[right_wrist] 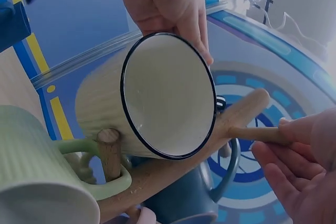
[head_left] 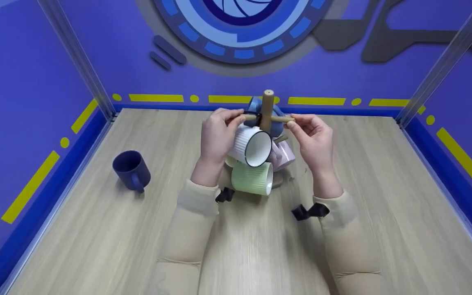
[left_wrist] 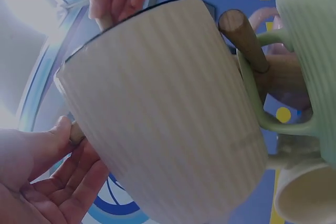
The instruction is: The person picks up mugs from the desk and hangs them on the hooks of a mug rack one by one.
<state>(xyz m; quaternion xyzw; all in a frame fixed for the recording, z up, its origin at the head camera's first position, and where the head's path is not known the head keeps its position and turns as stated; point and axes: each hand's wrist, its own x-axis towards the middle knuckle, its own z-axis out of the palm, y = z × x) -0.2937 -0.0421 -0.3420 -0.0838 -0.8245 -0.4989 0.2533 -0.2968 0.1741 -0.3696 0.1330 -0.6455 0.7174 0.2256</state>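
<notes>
A wooden mug tree (head_left: 267, 107) stands mid-table, hung with several mugs. My left hand (head_left: 218, 133) pinches the tip of its upper left peg, and my right hand (head_left: 314, 137) pinches the tip of the upper right peg (right_wrist: 257, 135). Between the hands, a white ribbed mug (left_wrist: 168, 108) with a black rim hangs tilted, its mouth toward the right; its handle is mostly hidden near the left peg. Below it, a light green ribbed mug (head_left: 252, 178) hangs by its handle on a lower peg (right_wrist: 109, 153). A blue mug (right_wrist: 184, 195) hangs behind the post.
A dark navy mug (head_left: 131, 170) stands upright on the table at the left, handle toward the front. A pink mug (head_left: 284, 155) hangs low on the tree's right. A cream mug (left_wrist: 307, 192) shows behind the green one. Blue panels (head_left: 137, 82) enclose the table's back and sides.
</notes>
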